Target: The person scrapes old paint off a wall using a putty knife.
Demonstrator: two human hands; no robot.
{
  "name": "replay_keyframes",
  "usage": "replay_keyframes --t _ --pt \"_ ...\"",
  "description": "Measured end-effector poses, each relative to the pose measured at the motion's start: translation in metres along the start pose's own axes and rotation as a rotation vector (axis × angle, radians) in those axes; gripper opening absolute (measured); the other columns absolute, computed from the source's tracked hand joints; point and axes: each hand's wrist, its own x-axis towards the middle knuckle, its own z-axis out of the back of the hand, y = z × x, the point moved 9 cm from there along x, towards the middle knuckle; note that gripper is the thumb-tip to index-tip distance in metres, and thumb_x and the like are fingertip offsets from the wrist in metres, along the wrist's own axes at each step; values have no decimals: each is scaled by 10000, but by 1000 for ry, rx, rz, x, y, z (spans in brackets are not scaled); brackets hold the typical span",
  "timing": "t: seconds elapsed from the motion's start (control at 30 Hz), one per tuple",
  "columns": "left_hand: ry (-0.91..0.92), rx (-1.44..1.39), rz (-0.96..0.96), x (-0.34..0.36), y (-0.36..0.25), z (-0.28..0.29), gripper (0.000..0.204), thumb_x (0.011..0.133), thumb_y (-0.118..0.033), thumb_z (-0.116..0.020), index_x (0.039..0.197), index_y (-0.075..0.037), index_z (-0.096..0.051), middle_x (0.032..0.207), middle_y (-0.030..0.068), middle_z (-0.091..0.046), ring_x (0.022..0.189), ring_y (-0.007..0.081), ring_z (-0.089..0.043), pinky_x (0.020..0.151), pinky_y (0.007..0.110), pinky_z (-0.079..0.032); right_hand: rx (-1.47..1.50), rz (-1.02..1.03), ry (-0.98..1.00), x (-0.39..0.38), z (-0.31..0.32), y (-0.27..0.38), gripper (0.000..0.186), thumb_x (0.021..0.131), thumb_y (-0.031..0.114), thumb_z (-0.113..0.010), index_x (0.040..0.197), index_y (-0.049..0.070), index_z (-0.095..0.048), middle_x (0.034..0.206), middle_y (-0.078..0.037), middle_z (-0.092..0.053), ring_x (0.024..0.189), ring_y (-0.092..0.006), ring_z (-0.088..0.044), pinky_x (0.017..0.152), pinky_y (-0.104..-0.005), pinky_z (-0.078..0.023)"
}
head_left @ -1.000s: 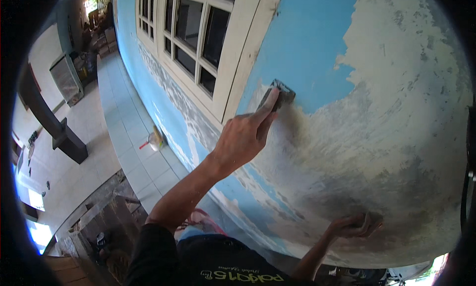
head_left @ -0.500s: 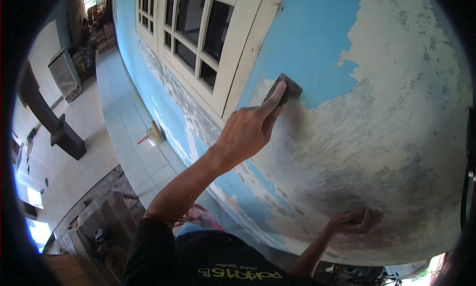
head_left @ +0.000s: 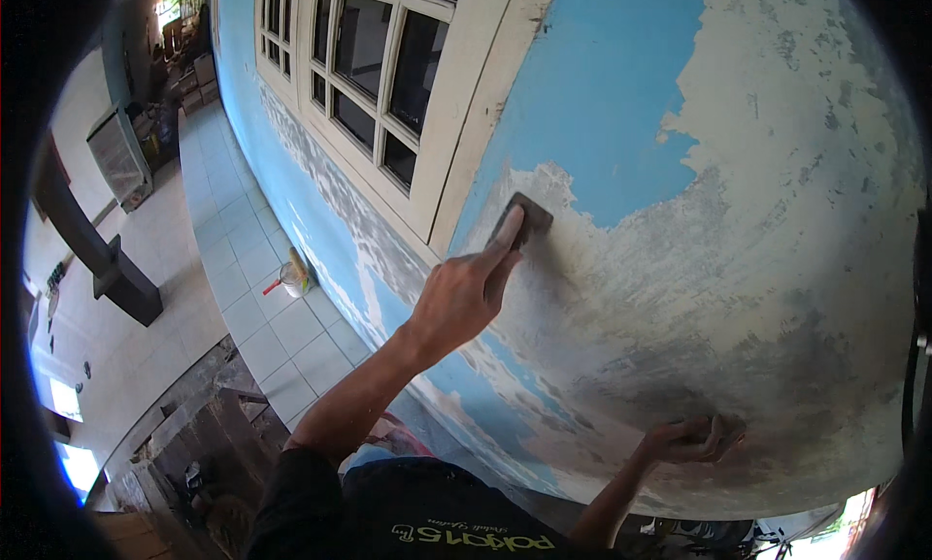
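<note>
My left hand [head_left: 456, 303] grips a dark rectangular scraper [head_left: 532, 220] against the wall, just right of the window frame [head_left: 476, 104], where a pale grey coat [head_left: 738, 269] meets light blue paint [head_left: 612, 84] in a ragged edge. The coat is mottled and darker lower down. Low at the right, my right hand [head_left: 689, 444] is closed close to the wall, with fingers curled round something dark that I cannot make out.
A tiled ledge [head_left: 248, 249] runs along the wall's foot, carrying a small pale container [head_left: 296, 279] with a red-handled item. Beyond are a tiled floor [head_left: 155, 249], a dark post [head_left: 116, 279], a leaning panel [head_left: 116, 152] and dark wooden pieces [head_left: 194, 434] at lower left.
My left hand and scraper rose slightly rightward, then moved down and left. A pale patch now shows above the scraper, over what was blue. My right hand has barely moved.
</note>
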Motion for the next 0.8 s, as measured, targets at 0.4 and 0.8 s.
replay_keyframes --t 0.4,0.8 --pt "-76 -35 69 36 12 25 547 957 -130 -521 1460 -62 -320 605 179 -608 456 299 -594 456 380 -496 -99 29 -66 6 9 12 294 1008 281 -426 1102 12 -498 1159 -194 -450 1191 -395 -477 1077 -585 -322" --pt "-12 19 48 14 20 11 551 958 -113 -546 1466 -83 -335 659 199 -641 527 270 -654 473 383 -478 -139 3 -63 -1 0 11 359 1008 348 -411 1125 19 -492 1162 -183 -435 1203 -395 -467 1068 -593 -332"
